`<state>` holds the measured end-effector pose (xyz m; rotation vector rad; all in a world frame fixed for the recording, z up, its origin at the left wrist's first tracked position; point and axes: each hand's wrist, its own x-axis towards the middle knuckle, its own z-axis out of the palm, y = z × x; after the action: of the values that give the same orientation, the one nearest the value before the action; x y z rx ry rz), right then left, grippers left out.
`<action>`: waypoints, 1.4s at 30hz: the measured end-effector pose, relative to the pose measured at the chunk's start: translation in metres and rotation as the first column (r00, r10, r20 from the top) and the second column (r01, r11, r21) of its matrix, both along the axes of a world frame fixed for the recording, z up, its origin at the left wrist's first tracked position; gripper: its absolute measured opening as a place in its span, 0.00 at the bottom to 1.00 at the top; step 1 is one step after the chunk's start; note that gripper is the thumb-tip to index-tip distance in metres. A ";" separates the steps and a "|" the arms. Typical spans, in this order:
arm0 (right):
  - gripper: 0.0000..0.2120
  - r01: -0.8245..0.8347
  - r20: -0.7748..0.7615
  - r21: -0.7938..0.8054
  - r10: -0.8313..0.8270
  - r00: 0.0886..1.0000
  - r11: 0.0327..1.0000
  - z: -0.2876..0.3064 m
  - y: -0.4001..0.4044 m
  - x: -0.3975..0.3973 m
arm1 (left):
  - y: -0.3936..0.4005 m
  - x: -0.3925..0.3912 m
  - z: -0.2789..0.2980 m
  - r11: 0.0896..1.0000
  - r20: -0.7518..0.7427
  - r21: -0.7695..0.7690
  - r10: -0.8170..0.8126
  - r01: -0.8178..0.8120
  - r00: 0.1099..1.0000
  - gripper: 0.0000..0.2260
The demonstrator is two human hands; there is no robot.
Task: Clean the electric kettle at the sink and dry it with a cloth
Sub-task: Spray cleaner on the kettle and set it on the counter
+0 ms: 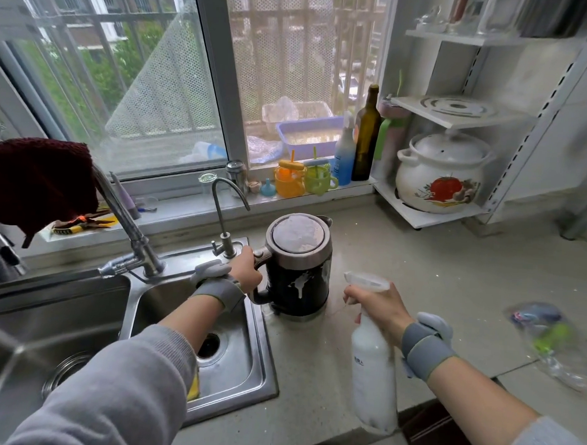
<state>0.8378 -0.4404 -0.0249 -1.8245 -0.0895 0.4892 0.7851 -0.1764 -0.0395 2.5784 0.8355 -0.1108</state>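
Observation:
A black electric kettle point(300, 276) with a steel rim and shut lid stands upright on the counter just right of the sink point(248, 347). White foam covers its lid and runs down its side. My left hand point(247, 270) grips the kettle's handle. My right hand point(380, 308) holds a white spray bottle point(373, 368) by the neck, its nozzle pointing left at the kettle. A dark red cloth point(37, 183) hangs over something at the left, behind the tall tap point(129, 230).
A small curved tap point(227, 216) stands behind the sink. Cups, a can and bottles point(366, 135) line the window sill. A white rack with a ceramic pot point(442, 174) stands at the back right. A crumpled plastic bag point(551, 341) lies on the counter's right.

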 end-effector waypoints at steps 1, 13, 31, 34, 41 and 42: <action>0.05 0.003 0.001 0.004 -0.003 1.000 1.000 0.000 -0.001 0.000 | 0.001 0.000 -0.001 1.000 0.000 0.003 0.000 0.000 1.000 0.14; 0.04 -0.202 0.141 0.075 0.190 0.972 0.976 0.011 0.013 -0.009 | -0.006 -0.009 0.008 0.996 -0.022 0.055 -0.068 0.070 0.997 0.11; 0.07 -0.038 0.186 0.105 0.018 0.982 0.994 0.059 0.012 0.018 | -0.124 -0.005 0.014 0.916 0.097 -0.111 -0.377 0.386 0.921 0.13; 0.05 -0.158 0.176 0.096 0.139 0.974 0.983 0.054 -0.003 0.016 | -0.080 -0.007 0.045 0.956 0.310 0.202 -0.271 0.215 0.911 0.14; 0.04 -0.263 0.070 0.106 0.257 0.964 0.959 0.025 -0.010 0.004 | 0.009 0.044 0.066 0.891 0.060 0.078 -0.451 0.446 0.890 0.59; 0.04 -0.263 0.053 0.104 0.259 0.964 0.959 0.022 -0.008 0.003 | 0.010 0.051 0.066 0.876 -0.001 0.071 -0.478 0.477 0.878 0.60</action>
<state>0.8409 -0.4483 -0.0030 -1.7222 -0.3812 0.6217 0.8362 -0.1659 0.0266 2.7930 0.1762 -0.2084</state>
